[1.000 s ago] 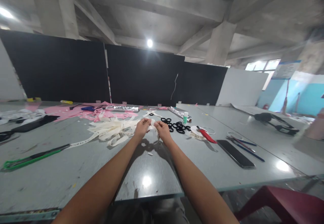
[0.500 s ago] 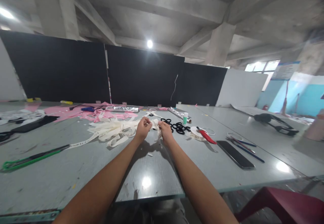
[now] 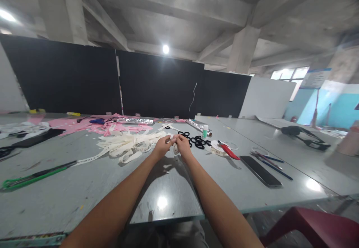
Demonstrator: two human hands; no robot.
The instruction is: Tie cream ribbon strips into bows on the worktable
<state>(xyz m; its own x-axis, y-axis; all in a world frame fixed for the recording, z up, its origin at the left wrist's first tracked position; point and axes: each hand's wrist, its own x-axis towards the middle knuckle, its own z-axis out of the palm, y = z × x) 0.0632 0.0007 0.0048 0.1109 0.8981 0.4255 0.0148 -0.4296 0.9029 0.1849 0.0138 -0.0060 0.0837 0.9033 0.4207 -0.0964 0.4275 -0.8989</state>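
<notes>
Over the middle of the table, my left hand (image 3: 163, 146) and my right hand (image 3: 183, 145) meet with fingertips pinched together. Between them is a short length of cream printed ribbon (image 3: 175, 149), its lower end hanging below my right fingers. The fingers hide most of the pinched part. Just left of my hands spreads a loose pile of cream ribbon strips (image 3: 127, 145). Several black rings (image 3: 199, 143) lie to the right, behind my right hand. Beside them rests a roll of printed ribbon (image 3: 218, 150), with a red-handled tool (image 3: 231, 152) leaning across it.
A small white-and-green bottle (image 3: 205, 131) stands behind the rings. Further right lie a black phone (image 3: 260, 171) and thin pens (image 3: 275, 165). At left is a green-handled tool (image 3: 39, 177). Pink scraps (image 3: 84, 125) and foil-wrapped bars (image 3: 137, 121) lie along the back.
My left hand has moved right and slightly down, closing the gap to my right hand. Its fingers now meet the right ones at the ribbon.
</notes>
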